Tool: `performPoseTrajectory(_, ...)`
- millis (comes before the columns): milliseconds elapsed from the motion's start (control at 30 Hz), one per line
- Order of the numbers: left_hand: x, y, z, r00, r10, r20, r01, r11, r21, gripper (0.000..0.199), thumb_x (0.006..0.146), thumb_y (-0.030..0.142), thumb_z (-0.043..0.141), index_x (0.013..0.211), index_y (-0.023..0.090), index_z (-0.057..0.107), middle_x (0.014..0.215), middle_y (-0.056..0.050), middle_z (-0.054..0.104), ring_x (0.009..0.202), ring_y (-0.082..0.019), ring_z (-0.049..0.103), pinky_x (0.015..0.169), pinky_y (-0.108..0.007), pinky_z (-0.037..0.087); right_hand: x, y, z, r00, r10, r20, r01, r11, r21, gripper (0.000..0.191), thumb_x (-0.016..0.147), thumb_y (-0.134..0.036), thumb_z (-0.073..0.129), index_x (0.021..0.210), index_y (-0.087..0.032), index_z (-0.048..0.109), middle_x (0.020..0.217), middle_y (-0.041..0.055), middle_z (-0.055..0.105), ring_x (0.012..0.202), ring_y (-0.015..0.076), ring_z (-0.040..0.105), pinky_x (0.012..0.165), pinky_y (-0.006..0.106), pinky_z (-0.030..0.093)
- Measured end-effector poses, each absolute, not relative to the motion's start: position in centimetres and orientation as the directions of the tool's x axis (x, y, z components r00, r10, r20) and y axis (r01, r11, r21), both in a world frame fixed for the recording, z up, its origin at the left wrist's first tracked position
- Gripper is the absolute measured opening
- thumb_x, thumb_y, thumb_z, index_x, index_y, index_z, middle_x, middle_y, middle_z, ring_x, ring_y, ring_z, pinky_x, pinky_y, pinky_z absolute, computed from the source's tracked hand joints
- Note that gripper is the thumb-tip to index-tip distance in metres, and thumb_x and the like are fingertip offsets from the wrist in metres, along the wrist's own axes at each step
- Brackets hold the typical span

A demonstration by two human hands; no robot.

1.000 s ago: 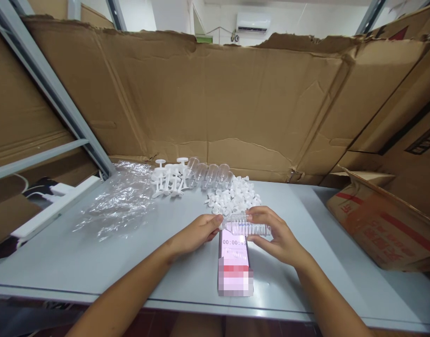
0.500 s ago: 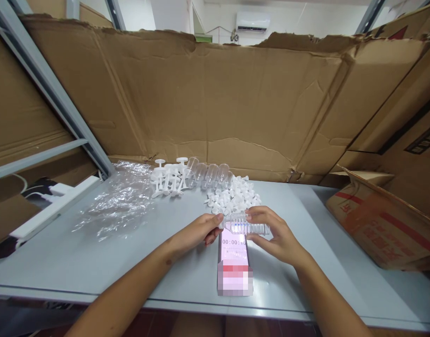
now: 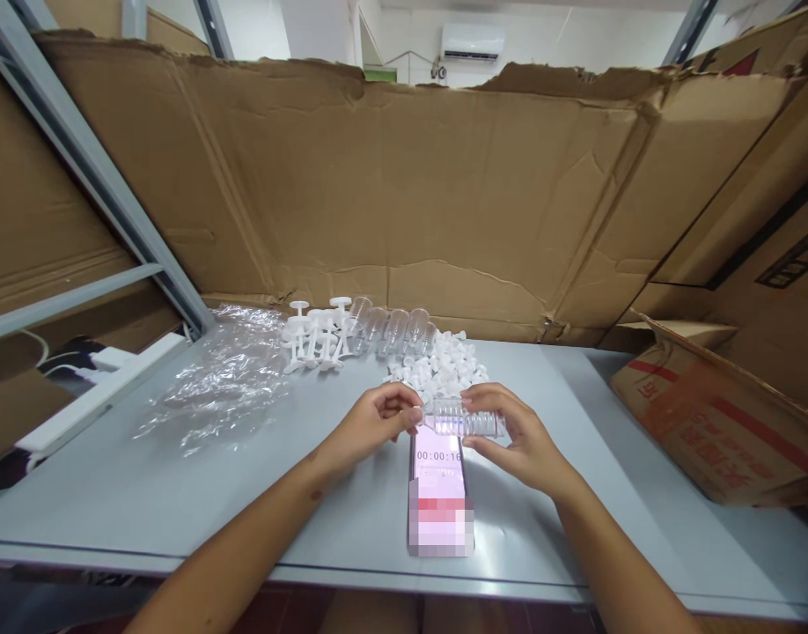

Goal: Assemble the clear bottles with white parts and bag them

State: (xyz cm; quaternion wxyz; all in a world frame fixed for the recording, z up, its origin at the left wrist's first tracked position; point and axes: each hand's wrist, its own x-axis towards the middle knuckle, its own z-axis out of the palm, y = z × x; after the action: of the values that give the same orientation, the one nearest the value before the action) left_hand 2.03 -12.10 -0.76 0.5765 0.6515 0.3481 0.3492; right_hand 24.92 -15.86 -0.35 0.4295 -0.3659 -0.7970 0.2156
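Note:
My right hand (image 3: 510, 431) is wrapped round a clear ribbed plastic tube (image 3: 466, 419), which lies sideways above a phone. At the tube's narrow left end, my left hand (image 3: 391, 416) has thumb and fingers pinched together; whatever small part they hold is mostly hidden. The phone (image 3: 440, 480) lies on the table below, its screen showing a timer. Just beyond my hands is a pile of small white caps (image 3: 447, 363). Several clear tubes (image 3: 397, 328) lie behind the pile, with white plungers (image 3: 317, 335) to their left.
Crumpled clear plastic film (image 3: 225, 379) covers the left of the grey table (image 3: 246, 511). A power strip (image 3: 100, 392) runs along the left edge. Cardboard (image 3: 410, 194) stands at the back, and an open carton (image 3: 721, 414) sits on the right.
The fingers of my left hand have lifted and curled in at the tube's narrow end. My right hand and the tube have barely moved.

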Motion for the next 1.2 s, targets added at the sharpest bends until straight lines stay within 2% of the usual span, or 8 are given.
performPoseTrajectory(67,2.2,-12.1,-0.8,0.488,0.871,0.057,0.015,-0.074,0.997,0.025,0.077,0.037,0.059,0.090,0.016,0.054,0.075,-0.003,0.059,0.070,-0.014,0.058,0.055,-0.023,0.039,25.0,-15.8,-0.4,-0.344,0.777,0.528,0.406,0.630,-0.662,0.032,0.074,-0.019,0.065,0.103,-0.027,0.054,0.108,0.0063,0.055,0.106,0.0213,0.051,0.089,0.038,0.042)
performPoseTrajectory(167,2.3,-12.3,-0.9,0.475,0.874,0.103,-0.038,-0.097,0.995,0.026,0.076,0.031,0.061,0.096,0.017,0.053,0.090,-0.006,0.060,0.081,-0.016,0.060,0.066,-0.025,0.045,25.1,-15.7,-0.5,-0.306,0.782,0.543,0.404,0.623,-0.670,0.031,0.075,-0.020,0.065,0.103,-0.026,0.054,0.109,0.0075,0.056,0.107,0.0224,0.051,0.089,0.039,0.043)
performPoseTrajectory(300,2.5,-12.7,-1.4,0.372,0.888,0.269,0.035,-0.303,0.952,0.025,0.074,0.027,0.063,0.097,0.019,0.057,0.100,-0.006,0.058,0.090,-0.017,0.056,0.080,-0.029,0.045,25.1,-15.8,-0.5,-0.274,0.797,0.538,0.389,0.604,-0.696,0.030,0.075,-0.023,0.065,0.103,-0.026,0.054,0.108,0.0085,0.056,0.107,0.0240,0.051,0.087,0.040,0.044)
performPoseTrajectory(433,2.4,-13.0,-1.8,0.303,0.852,0.426,0.236,-0.500,0.833,0.020,0.075,0.029,0.062,0.093,0.019,0.061,0.093,-0.005,0.062,0.088,-0.018,0.056,0.079,-0.031,0.045,24.8,-15.9,-0.5,-0.250,0.830,0.499,0.334,0.558,-0.760,0.029,0.074,-0.025,0.067,0.100,-0.026,0.054,0.108,0.0086,0.056,0.107,0.0240,0.052,0.085,0.039,0.045)
performPoseTrajectory(767,2.0,-13.5,-1.7,0.320,0.617,0.719,0.282,-0.787,0.549,0.024,0.076,0.016,0.061,0.100,0.022,0.061,0.092,-0.005,0.067,0.087,-0.019,0.060,0.078,-0.031,0.046,24.8,-16.2,-0.3,-0.198,0.907,0.371,0.279,0.415,-0.866,0.034,0.071,-0.029,0.070,0.101,-0.025,0.056,0.102,0.0064,0.060,0.098,0.0223,0.056,0.083,0.036,0.048)
performPoseTrajectory(967,1.8,-13.3,-2.0,0.384,0.599,0.703,0.352,-0.798,0.488,0.021,0.080,0.024,0.056,0.101,0.019,0.057,0.088,-0.008,0.065,0.082,-0.019,0.059,0.073,-0.031,0.046,24.4,-16.3,-0.3,-0.178,0.936,0.305,0.154,0.332,-0.930,0.030,0.073,-0.034,0.067,0.099,-0.023,0.058,0.097,0.0054,0.060,0.088,0.0196,0.060,0.071,0.032,0.053)
performPoseTrajectory(1133,1.5,-12.7,-2.6,0.509,0.522,0.685,0.436,-0.842,0.317,0.036,0.074,0.043,0.059,0.102,0.020,0.056,0.096,-0.011,0.065,0.089,-0.024,0.058,0.078,-0.036,0.043,24.1,-16.2,-0.3,-0.188,0.958,0.215,0.042,0.227,-0.973,0.029,0.074,-0.039,0.064,0.094,-0.020,0.057,0.083,0.0025,0.059,0.056,0.0123,0.058,0.053,0.030,0.053)
performPoseTrajectory(1200,1.4,-12.7,-2.6,0.519,0.511,0.685,0.467,-0.841,0.274,0.037,0.073,0.046,0.059,0.101,0.021,0.057,0.096,-0.011,0.066,0.089,-0.025,0.058,0.077,-0.036,0.042,24.1,-16.2,-0.3,-0.190,0.962,0.198,0.019,0.205,-0.979,0.029,0.074,-0.041,0.063,0.093,-0.019,0.057,0.077,0.0011,0.059,0.050,0.0113,0.056,0.049,0.030,0.052)
